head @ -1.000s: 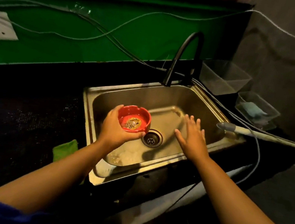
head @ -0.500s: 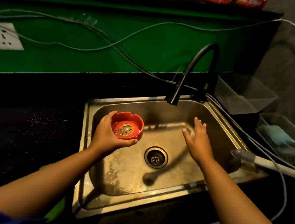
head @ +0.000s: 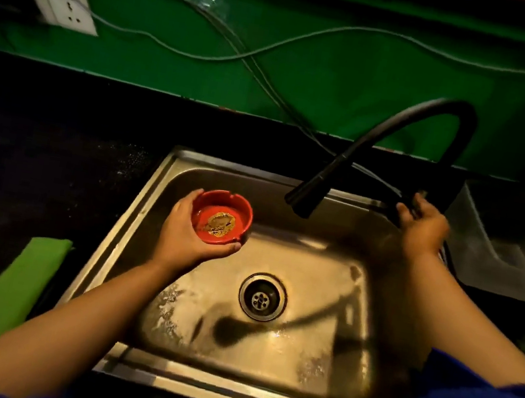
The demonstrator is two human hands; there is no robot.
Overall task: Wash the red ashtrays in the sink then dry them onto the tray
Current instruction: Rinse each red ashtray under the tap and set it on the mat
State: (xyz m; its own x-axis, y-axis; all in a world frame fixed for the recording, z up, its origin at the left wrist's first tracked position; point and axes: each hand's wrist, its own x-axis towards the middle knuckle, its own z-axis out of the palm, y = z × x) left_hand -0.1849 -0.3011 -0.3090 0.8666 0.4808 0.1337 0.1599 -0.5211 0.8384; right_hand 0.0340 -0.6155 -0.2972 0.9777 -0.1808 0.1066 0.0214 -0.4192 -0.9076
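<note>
- The left hand [head: 190, 239] is cupping a red ashtray [head: 221, 217] from below, with fingers curling round its outer wall and thumb pressing the near rim, over the sink [head: 156, 202] at about ten o'clock from the drain [head: 262, 297].
- The ashtray is sitting upright, showing a gold emblem and what looks like a film of liquid inside.
- It is looking rigid and glossy, probably ceramic or melamine: light enough for one hand, likely slippery once wet, and possibly chipping if dropped on steel.
- Gripping across the wall, away from the rim notches, is seeming safest.
- The right hand [head: 423, 225] is closing loosely round something at the faucet [head: 406, 118] base, at two o'clock; what exactly it is holding cannot be told.
- No water is visibly running.
</note>
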